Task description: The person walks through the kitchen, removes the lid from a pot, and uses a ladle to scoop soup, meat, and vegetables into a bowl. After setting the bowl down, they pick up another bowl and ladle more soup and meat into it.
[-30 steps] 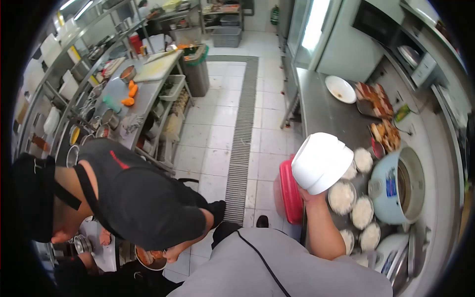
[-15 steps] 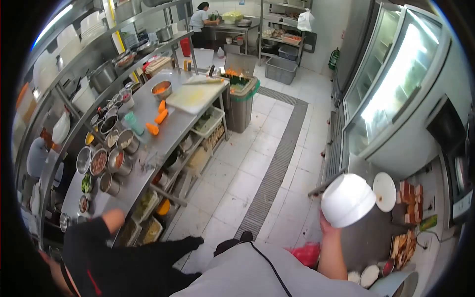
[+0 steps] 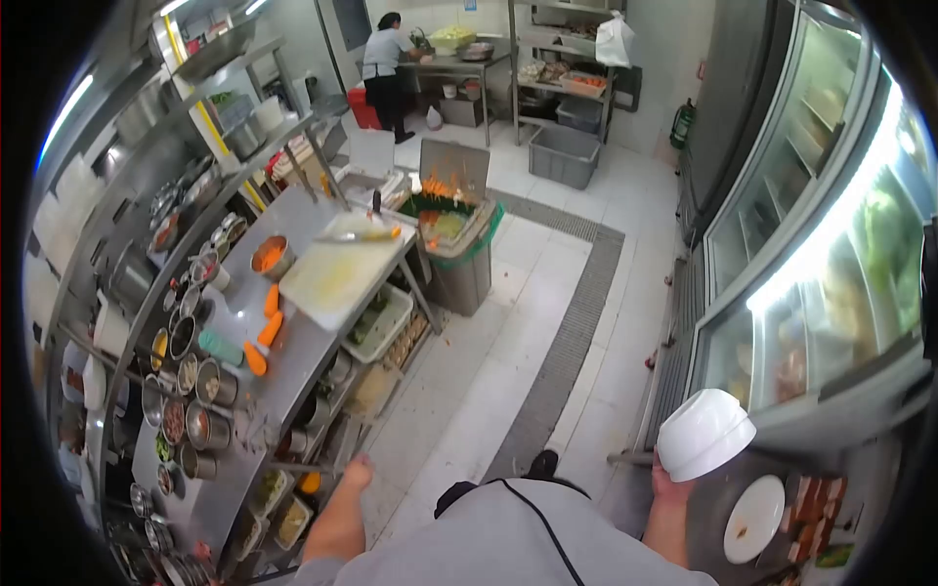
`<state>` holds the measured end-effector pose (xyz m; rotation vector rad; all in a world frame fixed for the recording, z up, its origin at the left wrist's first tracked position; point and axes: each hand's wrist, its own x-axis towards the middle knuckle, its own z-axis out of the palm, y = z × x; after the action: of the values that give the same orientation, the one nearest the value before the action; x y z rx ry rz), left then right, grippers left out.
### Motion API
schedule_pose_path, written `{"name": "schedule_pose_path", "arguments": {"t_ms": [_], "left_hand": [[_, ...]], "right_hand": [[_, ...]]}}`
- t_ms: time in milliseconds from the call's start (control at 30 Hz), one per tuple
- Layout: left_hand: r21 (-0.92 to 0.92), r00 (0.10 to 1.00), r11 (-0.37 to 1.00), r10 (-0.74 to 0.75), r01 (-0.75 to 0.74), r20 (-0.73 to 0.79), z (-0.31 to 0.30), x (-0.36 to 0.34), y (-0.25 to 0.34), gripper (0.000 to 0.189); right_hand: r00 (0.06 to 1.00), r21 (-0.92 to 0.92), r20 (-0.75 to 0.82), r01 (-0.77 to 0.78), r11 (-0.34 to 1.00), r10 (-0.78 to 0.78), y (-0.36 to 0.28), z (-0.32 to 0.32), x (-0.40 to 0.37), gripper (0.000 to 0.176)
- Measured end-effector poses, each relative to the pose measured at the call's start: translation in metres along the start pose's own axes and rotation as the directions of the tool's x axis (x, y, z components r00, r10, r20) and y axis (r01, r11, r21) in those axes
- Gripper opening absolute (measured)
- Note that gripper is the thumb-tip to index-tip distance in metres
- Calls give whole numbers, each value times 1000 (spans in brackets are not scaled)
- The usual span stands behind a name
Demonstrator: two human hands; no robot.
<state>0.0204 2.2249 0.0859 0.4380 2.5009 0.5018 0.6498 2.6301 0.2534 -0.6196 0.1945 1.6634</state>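
My right hand (image 3: 672, 485) grips white bowls (image 3: 705, 435) that look stacked, holding them tilted at the right side. Below and beside them, a white oval plate (image 3: 754, 518) with a small brown bit on it rests on the metal counter (image 3: 699, 537). On the other side, my left hand (image 3: 360, 473) hangs low over the floor, near the prep table's lower shelf. Its fingers look curled in, and nothing shows in them.
The prep table (image 3: 264, 391) at left bears several metal containers, peeled carrots (image 3: 271, 330) and a cutting board (image 3: 337, 269) with a knife. Past it stands a bin (image 3: 464, 288). Glass-door fridges (image 3: 831, 293) line the right. A person (image 3: 383, 68) works at the back.
My view has moved forward and tilted. The person in black at the left has left the view, and my left hand has come into sight. The bowls stay in my right hand.
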Motion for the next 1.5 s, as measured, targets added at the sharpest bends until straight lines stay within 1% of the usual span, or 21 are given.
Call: {"name": "schedule_pose_path", "arguments": {"t_ms": [67,100,133,167,333,433,533,600,633,733,767,800,900,967,1000,1100,1200,1300,1367,1433,1500], "left_hand": [[297,961,943,68,-149,267,39,1,-3,60],[283,898,957,-70,-63,434,44,-16,15,60],[450,805,775,126,-445,580,69,-26,-4,58],[426,756,808,37,-408,654,76,-47,10,57],[395,688,905,-186,-158,702,94,-28,109,51],[390,690,906,-178,-163,702,108,63,165,47],[406,728,869,-81,-283,681,117,184,228,44],[498,773,671,182,-549,607,112,292,292,42],[474,830,850,-84,-229,552,112,343,374,54],[151,813,842,429,-517,394,69,482,588,58],[-42,872,950,300,-309,387,29,473,695,57],[-249,863,916,386,-316,327,27,498,749,55],[-431,815,801,538,-415,216,27,533,884,53],[-389,812,802,552,-454,189,57,552,923,54],[-397,825,823,517,-405,230,66,550,938,54],[-374,837,850,481,-372,261,91,545,952,55],[-383,899,885,371,-265,233,81,532,952,51],[-610,960,788,231,-87,161,44,539,975,46],[-851,972,524,216,-32,97,9,563,1000,41],[-910,965,413,251,-41,70,-35,609,1036,41],[-931,947,336,319,-144,-31,-71,670,1070,41]], "right_hand": [[986,34,161,-49,998,43,7,39,77,57],[951,54,300,-89,995,69,9,56,108,57],[953,52,295,-89,995,70,15,91,128,57],[944,11,320,-92,996,83,28,144,143,56],[899,-136,424,-59,989,112,44,244,284,59],[965,15,258,-44,999,38,48,263,362,60],[964,6,264,17,1000,-18,49,291,413,65],[961,70,274,25,997,-43,52,311,435,65],[963,69,267,15,998,-33,51,319,448,65],[985,41,82,147,988,-150,45,346,510,62],[979,3,-5,202,979,-202,46,360,532,60],[985,-3,4,172,985,-172,48,375,556,60],[950,-89,-204,221,971,-235,62,438,631,57],[896,-163,-334,252,954,-294,86,506,688,53],[903,-348,-258,244,905,-343,89,511,729,50],[971,-294,236,36,955,36,40,481,924,49],[913,-361,315,-136,923,258,64,536,1055,53],[849,-417,402,-164,894,343,147,671,1110,54],[807,-438,459,-157,885,370,214,743,1137,55],[831,-334,401,-260,906,386,274,788,1172,56],[740,-377,541,-211,902,400,324,818,1211,56]]}}
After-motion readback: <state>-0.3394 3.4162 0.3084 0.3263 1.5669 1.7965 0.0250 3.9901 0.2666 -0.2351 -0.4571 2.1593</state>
